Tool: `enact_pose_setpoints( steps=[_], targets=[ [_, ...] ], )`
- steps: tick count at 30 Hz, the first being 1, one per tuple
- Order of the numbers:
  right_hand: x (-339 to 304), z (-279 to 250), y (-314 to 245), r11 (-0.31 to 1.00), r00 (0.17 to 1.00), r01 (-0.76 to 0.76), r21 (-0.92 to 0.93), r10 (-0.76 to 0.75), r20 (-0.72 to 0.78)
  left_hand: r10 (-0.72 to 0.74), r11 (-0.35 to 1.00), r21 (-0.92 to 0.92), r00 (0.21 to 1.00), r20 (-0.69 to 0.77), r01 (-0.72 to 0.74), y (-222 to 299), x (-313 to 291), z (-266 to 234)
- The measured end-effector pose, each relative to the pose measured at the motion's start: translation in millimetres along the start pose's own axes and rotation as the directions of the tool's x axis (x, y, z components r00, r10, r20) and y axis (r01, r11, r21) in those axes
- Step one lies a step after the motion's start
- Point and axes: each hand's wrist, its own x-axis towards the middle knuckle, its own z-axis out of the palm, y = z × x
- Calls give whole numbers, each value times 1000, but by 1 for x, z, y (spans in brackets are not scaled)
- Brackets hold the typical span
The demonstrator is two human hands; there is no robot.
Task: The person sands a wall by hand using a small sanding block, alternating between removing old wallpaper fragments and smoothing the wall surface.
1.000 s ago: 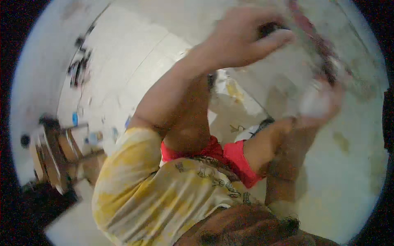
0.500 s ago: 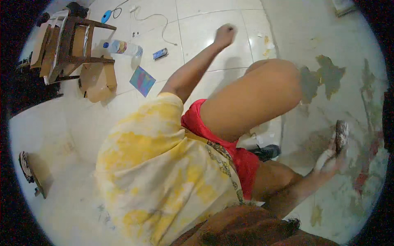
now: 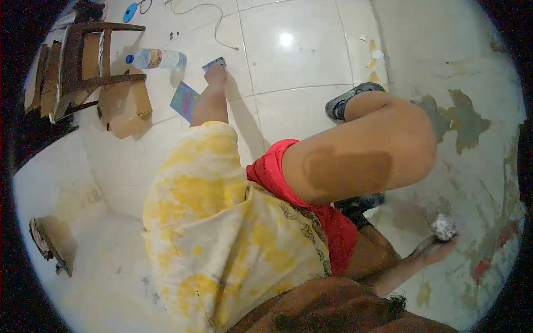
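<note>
My left hand (image 3: 217,75) reaches out over the tiled floor at the upper left, its fingers closed at the edge of a small blue packet (image 3: 212,64), which lies on the tiles. Part of the packet is hidden under the fingers. At the lower right, my right hand (image 3: 441,248) is closed around a dark piece with a pale, tufted face, apparently a brush (image 3: 444,226). It is held close to the stained greenish-grey wall (image 3: 466,166), and blur keeps me from telling whether the two touch. A shiny blue-purple card (image 3: 183,101) lies beside my left forearm.
A plastic bottle (image 3: 158,59) with a blue cap lies left of the packet. Beyond it are an open cardboard box (image 3: 125,108) and a dark wooden stool (image 3: 105,80) on its side. A pale cable (image 3: 214,22) curls across the tiles. My bent leg (image 3: 355,150) is between my hands.
My left hand has come left and down, from above the tiles to the blue packet. My right hand has dropped lower with the brush, which now shows its pale face.
</note>
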Motion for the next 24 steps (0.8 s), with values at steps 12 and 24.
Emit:
enact_pose_setpoints(
  steps=[12,24],
  targets=[
    [-6,-37,2,938,998,62,-341,-61,12,-83,996,-73,798,-597,48,37,-6,15],
    [-20,-15,-14,993,942,109,35,-114,315,145,748,-583,935,-322,-317,118,-96,31]
  ],
)
